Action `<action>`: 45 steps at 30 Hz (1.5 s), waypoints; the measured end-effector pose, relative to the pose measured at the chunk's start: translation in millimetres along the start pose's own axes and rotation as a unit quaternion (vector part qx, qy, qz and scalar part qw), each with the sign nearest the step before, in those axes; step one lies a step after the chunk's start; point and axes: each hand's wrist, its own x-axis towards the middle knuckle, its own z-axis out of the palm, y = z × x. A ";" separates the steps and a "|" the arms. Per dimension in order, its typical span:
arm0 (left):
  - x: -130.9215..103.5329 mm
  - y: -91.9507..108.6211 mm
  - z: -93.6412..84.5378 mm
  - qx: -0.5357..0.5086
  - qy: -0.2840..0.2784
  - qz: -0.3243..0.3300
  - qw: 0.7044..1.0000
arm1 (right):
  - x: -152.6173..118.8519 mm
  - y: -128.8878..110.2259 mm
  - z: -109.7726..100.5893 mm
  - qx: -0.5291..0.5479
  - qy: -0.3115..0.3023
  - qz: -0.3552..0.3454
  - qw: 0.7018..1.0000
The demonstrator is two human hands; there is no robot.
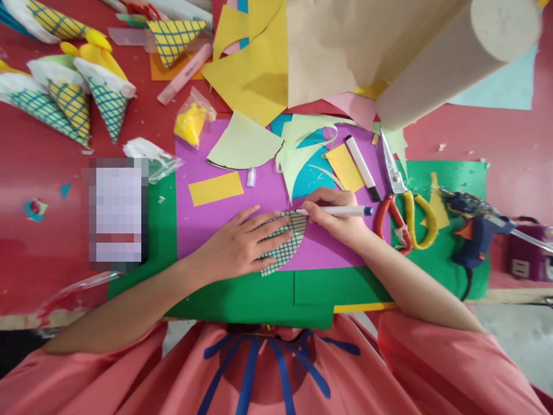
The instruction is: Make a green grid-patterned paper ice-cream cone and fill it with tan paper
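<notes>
My left hand (250, 242) lies flat with its fingers spread over a fan-shaped piece of pale green paper (287, 245) that bears a blue line grid. Between the fingers of my right hand (334, 216) is a white marker (348, 211) with a blue end; its tip is at the paper's upper right edge. The patterned piece rests on a purple sheet (242, 225). Beyond it lie a plain pale green fan-shaped piece (246, 141), a small marker cap (251, 177), a yellow rectangle (216, 188) and a black-capped white marker (362, 167).
Scissors (400, 202) and a blue glue gun (473, 230) lie at the right. A large paper roll (449, 63) stretches across the upper right. Several paper cones (108, 95) lie at the upper left, above a blurred-out object (116, 213). Yellow scraps (254, 80) lie at the back.
</notes>
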 end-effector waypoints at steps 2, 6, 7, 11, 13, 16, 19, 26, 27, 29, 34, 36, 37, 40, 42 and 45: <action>0.2 -1.3 0.5 -0.008 -0.003 0.001 1.000 | 0.5 0.5 0.2 -0.014 -0.008 -0.016 1.000; 0.9 -1.8 1.5 -0.010 -0.002 0.000 1.000 | 1.2 0.1 0.9 -0.032 -0.003 -0.027 0.999; 1.2 -1.7 1.5 -0.010 -0.001 0.000 1.000 | 1.2 -0.2 1.2 -0.035 -0.001 -0.027 0.999; 2.1 -0.9 1.0 -0.009 -0.001 0.001 1.000 | 1.1 -0.5 2.3 -0.037 0.003 -0.031 0.999; 2.1 -0.7 0.7 -0.007 0.001 0.002 1.000 | 1.2 -0.2 2.8 -0.039 0.005 -0.031 0.999; 2.0 -0.7 0.7 -0.007 0.002 0.002 1.000 | 1.4 -0.1 3.0 -0.047 0.002 -0.029 0.998; 2.1 -0.9 1.0 -0.008 0.001 0.003 1.000 | 1.7 -0.6 2.5 -0.051 -0.006 -0.033 0.998; 2.7 -0.8 -0.4 -0.008 -0.001 0.004 1.000 | 1.7 0.2 1.7 -0.043 -0.019 -0.034 0.998; 2.6 -0.8 -0.6 -0.009 -0.002 0.004 1.000 | 1.7 0.5 1.7 -0.042 -0.021 -0.033 0.998; 2.3 -1.1 -0.8 -0.012 -0.002 0.005 1.000 | 1.7 0.6 1.7 -0.041 -0.027 -0.033 0.998; 1.4 -1.4 -1.0 -0.009 -0.007 0.003 1.000 | 2.4 -0.6 1.4 -0.048 -0.035 -0.045 0.997; 1.3 -1.3 -1.0 -0.008 -0.007 0.003 1.000 | 2.5 -1.1 1.3 -0.043 -0.037 -0.048 0.997; 1.3 -1.2 -0.8 -0.008 -0.006 0.004 1.000 | 2.5 -1.3 1.3 -0.035 -0.035 -0.044 0.998; 1.6 -1.1 0.0 -0.007 0.000 0.005 1.000 | 1.8 -1.4 1.0 0.011 -0.012 -0.010 1.000; 2.0 -1.2 0.5 0.001 0.005 -0.002 1.000 | 1.2 -1.3 0.8 0.042 0.006 0.016 0.999; 2.5 -1.4 0.9 0.012 0.011 -0.025 1.000 | 0.5 -0.4 1.1 0.053 0.017 0.031 0.998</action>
